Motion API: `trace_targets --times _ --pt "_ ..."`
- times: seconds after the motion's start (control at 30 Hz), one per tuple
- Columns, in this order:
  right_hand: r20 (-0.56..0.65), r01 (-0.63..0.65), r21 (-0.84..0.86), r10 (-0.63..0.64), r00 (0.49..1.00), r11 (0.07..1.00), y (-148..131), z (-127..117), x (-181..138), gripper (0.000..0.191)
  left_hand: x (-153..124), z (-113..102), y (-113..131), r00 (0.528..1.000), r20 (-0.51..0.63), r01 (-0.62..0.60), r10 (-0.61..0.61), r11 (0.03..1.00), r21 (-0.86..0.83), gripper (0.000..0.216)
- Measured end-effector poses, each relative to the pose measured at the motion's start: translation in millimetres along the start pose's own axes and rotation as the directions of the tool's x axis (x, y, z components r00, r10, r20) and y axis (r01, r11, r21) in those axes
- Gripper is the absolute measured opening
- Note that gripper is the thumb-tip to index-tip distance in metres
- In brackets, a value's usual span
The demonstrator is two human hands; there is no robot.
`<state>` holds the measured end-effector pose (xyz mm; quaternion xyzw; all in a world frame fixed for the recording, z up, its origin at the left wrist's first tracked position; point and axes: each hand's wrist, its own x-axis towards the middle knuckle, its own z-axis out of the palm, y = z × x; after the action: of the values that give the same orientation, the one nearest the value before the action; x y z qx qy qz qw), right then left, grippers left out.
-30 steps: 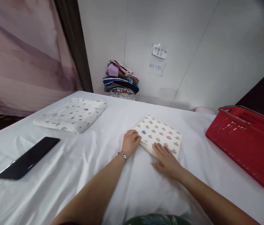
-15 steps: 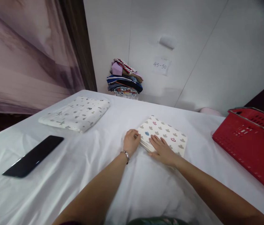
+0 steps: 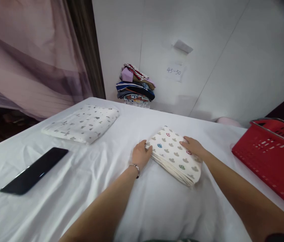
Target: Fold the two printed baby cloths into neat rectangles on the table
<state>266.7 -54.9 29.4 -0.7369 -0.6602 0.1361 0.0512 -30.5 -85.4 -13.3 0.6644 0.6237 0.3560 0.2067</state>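
My left fingers (image 3: 142,145) clamp the folded cloth (image 3: 172,153) near the worktop (image 3: 134,121) far edge — can't tell if right fingers (image 3: 187,138) grip.

On the counter (image 3: 157,116), folded cloth (image 3: 171,151) lies before me, shopping basket (image 3: 270,164) right, second folded cloth (image 3: 84,124) and slab (image 3: 35,170) left, clothes stack (image 3: 135,85) behind.

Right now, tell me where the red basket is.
In the head view, the red basket stands on the white sheet at the right edge, right of the right hand and the folded patterned cloth.
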Motion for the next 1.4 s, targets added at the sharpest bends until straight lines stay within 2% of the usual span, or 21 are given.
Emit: trace_targets --times 0.13,0.27,0.43,0.53,0.63,0.77,0.87,0.93,1.0,1.07,1.13,1.27,1.4 --pt "0.056 -0.058 0.041 0.056 0.997 0.997 13 -2 16 0.077 0 -5 3 0.999 0.038 0.006 -0.006 1.0 -0.006 0.042" --pt "0.125 -0.043 0.043 0.037 0.991 0.998 15 -5 27 0.072 3 -5 1 0.998 0.05 0.032 -0.03 0.998 -0.05 0.042" --pt "0.046 0.011 0.034 -0.013 0.999 0.999 23 -21 33 0.062 -5 -1 9 0.989 0.11 0.115 -0.103 0.987 -0.114 0.039" --pt "0.026 0.03 -0.038 -0.029 0.999 0.999 31 -27 40 0.062 -15 3 21 0.983 0.174 0.082 -0.06 0.989 -0.12 0.032" --pt "0.054 0.05 -0.079 -0.046 0.997 0.996 31 -25 45 0.063 -20 3 27 0.981 0.188 0.064 -0.045 0.993 -0.099 0.028" --pt "-0.057 0.145 -0.101 -0.152 0.987 0.984 5 -13 34 0.057 -17 0 24 0.98 0.196 0.061 -0.037 0.991 -0.117 0.028" --pt "-0.109 0.258 -0.022 -0.259 0.96 0.966 -29 6 11 0.056 -14 -4 19 0.975 0.222 0.051 -0.013 0.985 -0.165 0.031" --pt "-0.077 0.345 0.014 -0.343 0.936 0.939 -50 21 -7 0.062 -10 -9 15 0.96 0.277 0.017 0.045 0.976 -0.219 0.034" --pt "-0.024 0.408 -0.028 -0.408 0.912 0.913 -64 33 -21 0.067 -6 -15 11 0.924 0.361 -0.029 0.13 0.962 -0.271 0.037" --pt "0.009 0.429 -0.082 -0.429 0.903 0.9 -71 40 -30 0.068 -3 -20 8 0.879 0.43 -0.079 0.205 0.953 -0.293 0.038" --pt "0.019 0.424 -0.107 -0.424 0.905 0.899 -73 41 -34 0.068 0 -21 5 0.861 0.448 -0.129 0.242 0.955 -0.269 0.029" --pt "0.027 0.411 -0.102 -0.41 0.912 0.906 -72 37 -33 0.068 0 -16 4 0.901 0.367 -0.18 0.233 0.968 -0.174 0.016" --pt "0.048 0.37 -0.033 -0.368 0.929 0.929 -77 33 -35 0.069 -2 -12 5 0.934 0.328 -0.115 0.142 0.988 -0.102 0.013"
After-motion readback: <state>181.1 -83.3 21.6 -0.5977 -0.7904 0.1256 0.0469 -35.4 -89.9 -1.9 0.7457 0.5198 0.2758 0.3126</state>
